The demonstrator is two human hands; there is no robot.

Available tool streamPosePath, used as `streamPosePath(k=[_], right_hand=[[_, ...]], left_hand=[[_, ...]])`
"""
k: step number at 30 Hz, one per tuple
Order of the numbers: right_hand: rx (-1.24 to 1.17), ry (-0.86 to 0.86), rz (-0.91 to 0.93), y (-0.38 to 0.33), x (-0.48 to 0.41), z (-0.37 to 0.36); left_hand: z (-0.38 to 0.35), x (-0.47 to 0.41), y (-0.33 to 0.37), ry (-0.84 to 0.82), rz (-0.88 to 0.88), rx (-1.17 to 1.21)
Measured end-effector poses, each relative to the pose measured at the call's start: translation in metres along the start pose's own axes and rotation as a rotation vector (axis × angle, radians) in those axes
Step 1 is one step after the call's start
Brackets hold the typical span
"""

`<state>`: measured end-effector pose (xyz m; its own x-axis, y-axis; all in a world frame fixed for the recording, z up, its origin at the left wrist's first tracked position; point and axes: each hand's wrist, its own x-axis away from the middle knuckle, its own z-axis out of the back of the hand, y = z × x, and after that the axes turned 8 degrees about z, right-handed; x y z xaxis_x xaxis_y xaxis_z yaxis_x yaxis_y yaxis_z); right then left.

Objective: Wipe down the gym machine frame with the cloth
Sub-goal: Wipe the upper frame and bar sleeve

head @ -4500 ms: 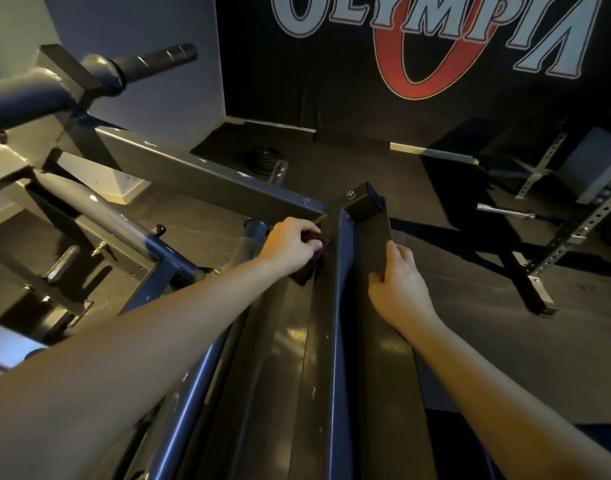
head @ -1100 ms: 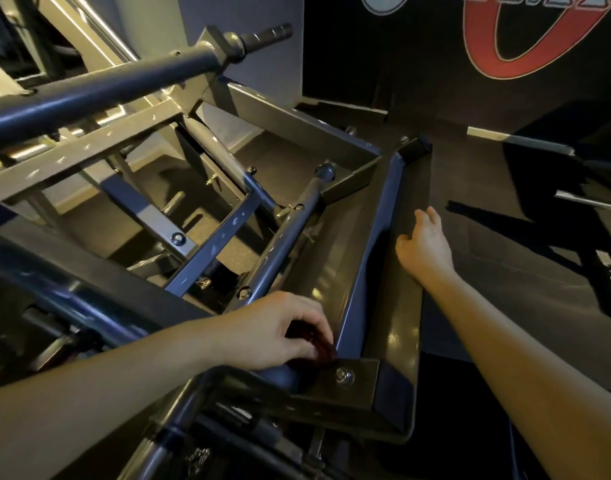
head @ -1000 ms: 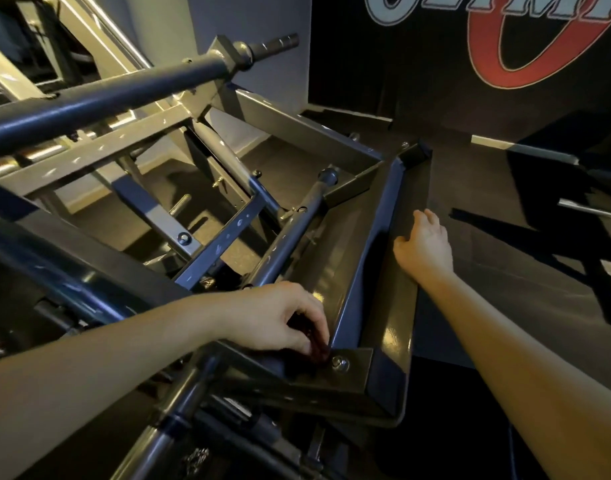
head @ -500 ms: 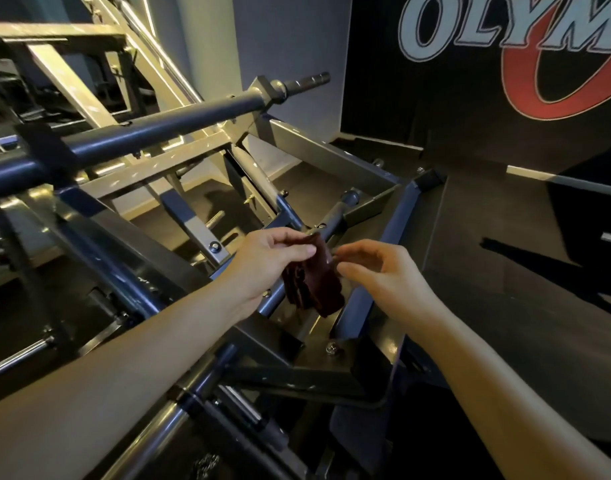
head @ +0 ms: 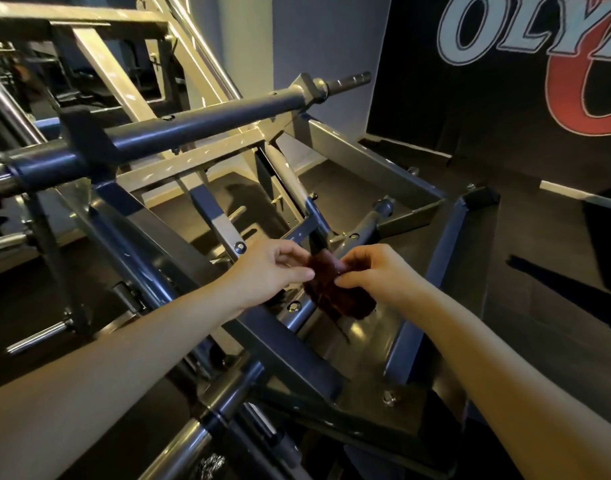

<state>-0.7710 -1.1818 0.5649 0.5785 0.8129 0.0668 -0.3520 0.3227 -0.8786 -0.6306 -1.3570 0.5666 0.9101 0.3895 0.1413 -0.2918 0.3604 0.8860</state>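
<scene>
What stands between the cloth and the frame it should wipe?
Nothing visible. The left hand and right hand hold the cloth above the frame, with only open air beneath.

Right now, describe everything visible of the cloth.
The cloth is small, dark maroon, soft-looking fabric, crumpled into a bunch. It hangs above the machine frame between both hands: the left hand pinches its left edge, the right hand its upper right. Its lower part droops loose, a thin strand trailing below.
</scene>
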Motion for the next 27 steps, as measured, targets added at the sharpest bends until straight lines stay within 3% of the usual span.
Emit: streamPosePath(k=[3, 6, 13, 20, 27], right_hand=[[0.098, 0.015, -0.067, 0.017, -0.029, -0.002], [0.167, 0.045, -0.117, 0.032, -0.059, 0.001], [0.341, -0.082, -0.134, 0.057, -0.121, -0.011], [0.591, -0.341, 0.13, 0.063, -0.157, -0.048], [0.854, -0.508, 0.428, 0.07, -0.164, -0.073]], left_hand=[[0.009, -0.014, -0.019, 0.018, -0.036, -0.258], [0.015, -0.019, -0.035, 0.175, -0.067, -0.501], [0.012, -0.016, -0.062, 0.45, -0.099, -0.815], [-0.003, -0.005, -0.067, 0.779, 0.053, -0.801], [-0.045, -0.005, -0.054, 0.993, 0.438, -0.565]])
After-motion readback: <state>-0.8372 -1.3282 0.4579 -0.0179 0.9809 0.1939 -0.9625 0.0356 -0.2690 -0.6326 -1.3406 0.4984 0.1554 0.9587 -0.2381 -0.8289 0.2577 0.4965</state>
